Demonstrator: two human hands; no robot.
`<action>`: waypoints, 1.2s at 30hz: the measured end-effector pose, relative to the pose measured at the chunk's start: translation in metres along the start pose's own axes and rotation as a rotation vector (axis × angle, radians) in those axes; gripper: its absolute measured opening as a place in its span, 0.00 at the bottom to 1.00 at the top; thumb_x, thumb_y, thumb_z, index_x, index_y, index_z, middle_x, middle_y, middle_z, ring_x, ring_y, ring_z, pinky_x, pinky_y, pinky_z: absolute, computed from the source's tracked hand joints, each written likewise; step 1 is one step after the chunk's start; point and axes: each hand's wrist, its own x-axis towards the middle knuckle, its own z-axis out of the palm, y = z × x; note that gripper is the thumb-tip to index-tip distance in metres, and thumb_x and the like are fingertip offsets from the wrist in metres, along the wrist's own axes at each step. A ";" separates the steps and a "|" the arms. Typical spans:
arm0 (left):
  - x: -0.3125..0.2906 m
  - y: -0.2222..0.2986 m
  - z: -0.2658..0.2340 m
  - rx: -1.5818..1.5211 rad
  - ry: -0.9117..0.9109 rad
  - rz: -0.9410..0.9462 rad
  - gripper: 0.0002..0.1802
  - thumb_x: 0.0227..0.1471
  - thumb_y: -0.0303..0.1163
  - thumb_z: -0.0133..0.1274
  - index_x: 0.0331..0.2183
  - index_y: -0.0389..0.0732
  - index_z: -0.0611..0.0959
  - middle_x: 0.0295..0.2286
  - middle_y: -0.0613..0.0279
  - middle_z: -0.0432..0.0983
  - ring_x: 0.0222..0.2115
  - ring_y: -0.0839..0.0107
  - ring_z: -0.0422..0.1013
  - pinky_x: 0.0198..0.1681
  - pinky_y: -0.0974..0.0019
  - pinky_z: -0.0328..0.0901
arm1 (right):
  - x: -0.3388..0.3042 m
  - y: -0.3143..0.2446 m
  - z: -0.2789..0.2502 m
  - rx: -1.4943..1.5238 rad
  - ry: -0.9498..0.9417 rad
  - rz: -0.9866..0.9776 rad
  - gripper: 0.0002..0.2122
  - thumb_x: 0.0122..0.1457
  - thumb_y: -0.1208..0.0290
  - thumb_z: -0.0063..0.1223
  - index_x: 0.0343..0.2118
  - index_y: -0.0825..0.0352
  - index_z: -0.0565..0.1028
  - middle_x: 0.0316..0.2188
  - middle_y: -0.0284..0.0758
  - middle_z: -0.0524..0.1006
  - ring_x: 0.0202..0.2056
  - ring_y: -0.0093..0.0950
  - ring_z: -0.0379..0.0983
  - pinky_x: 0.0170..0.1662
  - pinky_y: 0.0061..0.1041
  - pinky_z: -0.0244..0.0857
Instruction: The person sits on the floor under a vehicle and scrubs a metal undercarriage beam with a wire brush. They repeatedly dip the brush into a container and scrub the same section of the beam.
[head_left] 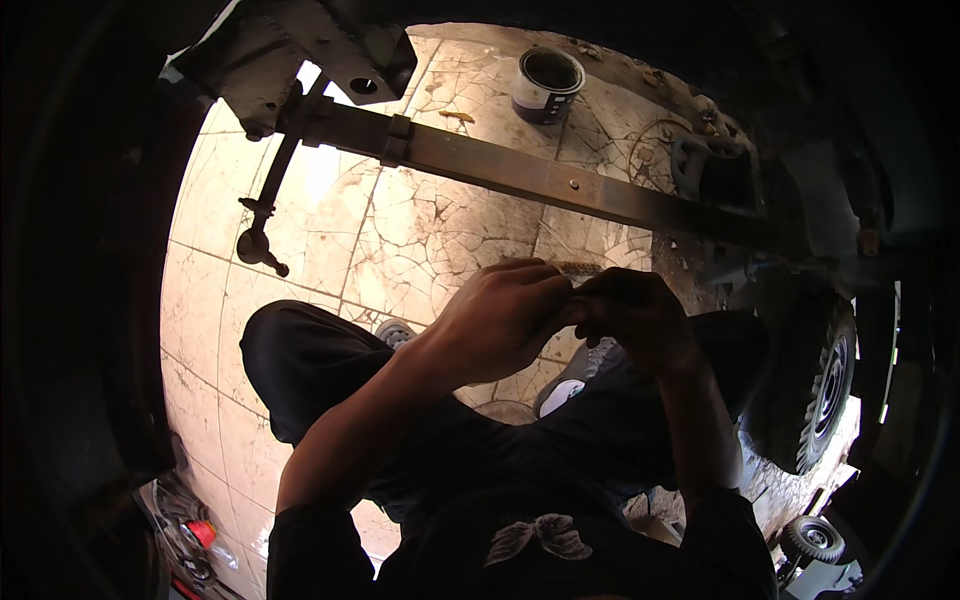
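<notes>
My left hand (505, 318) and my right hand (635, 308) meet in front of me, above my bent knees. The fingers of both are curled and pressed together at the tips. Whatever they pinch, if anything, is too dark and small to make out. Just beyond them, apart from the hands, a long flat rusty steel bar (500, 165), like a leaf spring with clamps round it, runs across from upper left to right. From its left end a dark rod (272, 195) with a rounded joint hangs down.
An open paint can (548, 88) stands on the cracked tile floor (300, 215) beyond the bar. Dark metal brackets (350, 55) crowd the upper left. To the right is a treaded wheel (825, 385), with a smaller-looking wheel (813, 540) below. A red object (200, 532) lies lower left.
</notes>
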 end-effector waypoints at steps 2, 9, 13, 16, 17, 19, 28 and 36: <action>0.000 -0.001 -0.002 0.007 -0.003 0.014 0.10 0.61 0.29 0.61 0.31 0.35 0.79 0.26 0.52 0.73 0.28 0.52 0.74 0.31 0.54 0.67 | -0.001 0.001 -0.001 0.046 -0.006 0.022 0.12 0.67 0.73 0.62 0.47 0.77 0.80 0.37 0.44 0.85 0.35 0.32 0.85 0.39 0.30 0.81; -0.003 0.004 0.000 0.075 -0.001 -0.080 0.10 0.59 0.30 0.63 0.30 0.37 0.79 0.26 0.56 0.74 0.27 0.54 0.75 0.31 0.54 0.69 | 0.000 0.004 -0.009 0.063 -0.045 0.053 0.12 0.67 0.72 0.61 0.46 0.77 0.80 0.38 0.46 0.84 0.37 0.36 0.85 0.39 0.33 0.82; -0.004 0.005 -0.003 0.142 0.050 -0.071 0.10 0.56 0.29 0.65 0.30 0.38 0.79 0.26 0.57 0.75 0.27 0.54 0.75 0.31 0.55 0.69 | 0.003 0.002 0.000 -0.059 0.014 0.125 0.11 0.67 0.73 0.61 0.46 0.76 0.80 0.38 0.46 0.84 0.39 0.37 0.86 0.41 0.33 0.83; -0.006 0.000 -0.001 0.164 0.056 -0.027 0.09 0.54 0.27 0.66 0.31 0.39 0.80 0.27 0.57 0.76 0.28 0.54 0.76 0.32 0.55 0.70 | 0.004 0.005 -0.003 0.076 -0.073 0.087 0.12 0.67 0.71 0.62 0.48 0.74 0.79 0.39 0.44 0.85 0.39 0.36 0.86 0.42 0.33 0.83; -0.006 0.000 -0.001 0.164 0.054 -0.027 0.08 0.54 0.26 0.66 0.31 0.39 0.80 0.28 0.56 0.76 0.29 0.54 0.77 0.32 0.55 0.71 | 0.005 0.005 -0.002 0.110 -0.083 0.082 0.12 0.67 0.71 0.62 0.48 0.73 0.79 0.39 0.44 0.85 0.39 0.36 0.86 0.43 0.33 0.83; -0.005 -0.001 -0.003 0.163 0.062 -0.034 0.07 0.54 0.25 0.65 0.32 0.38 0.81 0.29 0.56 0.76 0.30 0.54 0.77 0.33 0.54 0.71 | 0.004 -0.001 0.002 0.122 -0.061 0.064 0.11 0.66 0.73 0.63 0.48 0.72 0.80 0.39 0.43 0.85 0.39 0.34 0.86 0.42 0.31 0.83; -0.008 0.000 -0.005 0.162 -0.028 -0.103 0.06 0.54 0.23 0.64 0.35 0.37 0.83 0.31 0.55 0.78 0.32 0.53 0.79 0.35 0.54 0.72 | 0.000 -0.014 0.005 -0.439 -0.002 -0.048 0.10 0.60 0.77 0.69 0.44 0.72 0.84 0.34 0.38 0.86 0.36 0.25 0.85 0.39 0.25 0.80; -0.003 0.005 -0.004 -0.072 -0.045 -0.158 0.05 0.63 0.27 0.60 0.40 0.37 0.85 0.33 0.51 0.83 0.35 0.55 0.83 0.38 0.58 0.74 | -0.001 -0.002 -0.007 -0.316 0.064 -0.274 0.08 0.59 0.74 0.70 0.37 0.73 0.85 0.30 0.38 0.86 0.31 0.22 0.84 0.36 0.23 0.78</action>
